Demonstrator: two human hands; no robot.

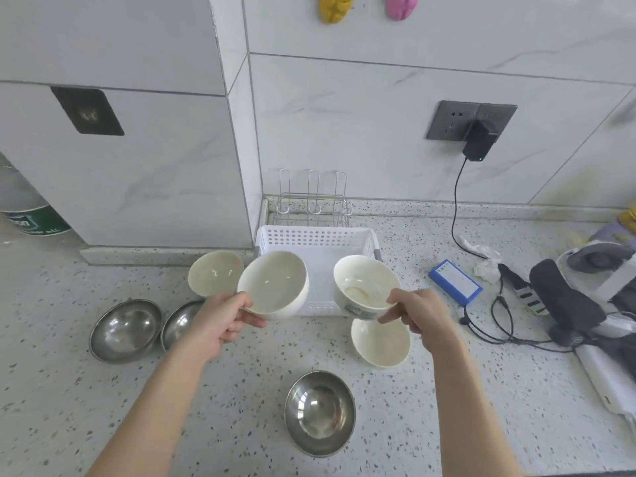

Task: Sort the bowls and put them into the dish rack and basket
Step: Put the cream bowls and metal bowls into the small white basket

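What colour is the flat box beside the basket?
Blue, with a white label on top; the head view shows it.

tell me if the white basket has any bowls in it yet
Empty as far as shown: the white basket shows a bare floor. The left hand and right hand hold two white bowls in front, hiding its near part.

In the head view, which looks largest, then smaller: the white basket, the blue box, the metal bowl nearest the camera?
1. white basket, partly hidden by the held bowls
2. metal bowl nearest the camera; its nearness enlarges it, so the ranking against the basket is unsure
3. blue box
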